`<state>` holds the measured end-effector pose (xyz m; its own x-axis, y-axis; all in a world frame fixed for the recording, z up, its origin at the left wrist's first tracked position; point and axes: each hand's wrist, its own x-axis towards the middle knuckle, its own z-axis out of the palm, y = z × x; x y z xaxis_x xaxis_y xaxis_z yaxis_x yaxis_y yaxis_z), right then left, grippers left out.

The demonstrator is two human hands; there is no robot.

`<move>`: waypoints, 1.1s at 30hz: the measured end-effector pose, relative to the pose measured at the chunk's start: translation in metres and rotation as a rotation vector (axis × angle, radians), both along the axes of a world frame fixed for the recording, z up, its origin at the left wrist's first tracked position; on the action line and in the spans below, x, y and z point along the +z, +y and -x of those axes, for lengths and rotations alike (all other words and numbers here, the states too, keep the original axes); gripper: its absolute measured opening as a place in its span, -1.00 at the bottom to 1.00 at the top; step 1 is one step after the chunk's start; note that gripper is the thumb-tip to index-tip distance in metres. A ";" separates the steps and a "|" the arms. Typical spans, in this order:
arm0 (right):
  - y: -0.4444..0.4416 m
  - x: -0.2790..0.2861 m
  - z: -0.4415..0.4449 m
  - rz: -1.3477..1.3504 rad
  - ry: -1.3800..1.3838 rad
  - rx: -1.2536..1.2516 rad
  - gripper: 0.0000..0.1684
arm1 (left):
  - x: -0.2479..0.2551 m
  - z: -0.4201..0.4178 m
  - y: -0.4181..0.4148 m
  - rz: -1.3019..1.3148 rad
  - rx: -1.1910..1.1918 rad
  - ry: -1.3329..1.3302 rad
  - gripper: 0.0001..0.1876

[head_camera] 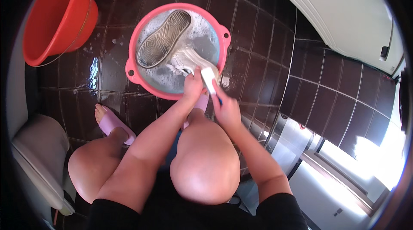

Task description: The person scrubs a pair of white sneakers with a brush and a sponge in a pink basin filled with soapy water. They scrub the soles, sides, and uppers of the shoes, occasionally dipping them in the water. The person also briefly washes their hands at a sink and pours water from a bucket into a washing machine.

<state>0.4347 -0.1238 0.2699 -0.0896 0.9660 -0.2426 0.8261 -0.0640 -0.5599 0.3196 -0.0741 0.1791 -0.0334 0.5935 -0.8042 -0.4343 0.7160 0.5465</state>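
A pink plastic basin (176, 5) of soapy water (204, 45) stands on the floor before me. My left hand (193, 85) grips the opening of a white lace-up shoe (191, 56), tilted in the basin near its right rim. In my right hand (227, 104) is a scrubbing brush (209, 77) with a white head and some blue on its handle. The brush is against or just over the heel end of the shoe; its bristles are hidden. A second shoe (164, 39) lies in the suds with its patterned grey sole facing up.
A red bucket (69, 20) with a wire handle stands at the upper left. Dark tiles (255, 36) cover the wet floor. My feet wear lilac slippers (111, 121). A white appliance (342, 0) occupies the upper right, and a toilet (38, 159) is at the left.
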 end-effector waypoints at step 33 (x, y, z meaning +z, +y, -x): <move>0.062 0.011 0.002 0.253 -0.222 0.194 -0.49 | -0.049 0.009 -0.042 -0.190 -0.219 0.304 -0.33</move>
<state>0.4329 -0.0614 0.2810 -0.1834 0.8434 -0.5050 0.9358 -0.0076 -0.3524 0.3109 -0.1162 0.1298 -0.1087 0.7498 -0.6527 -0.0814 0.6477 0.7576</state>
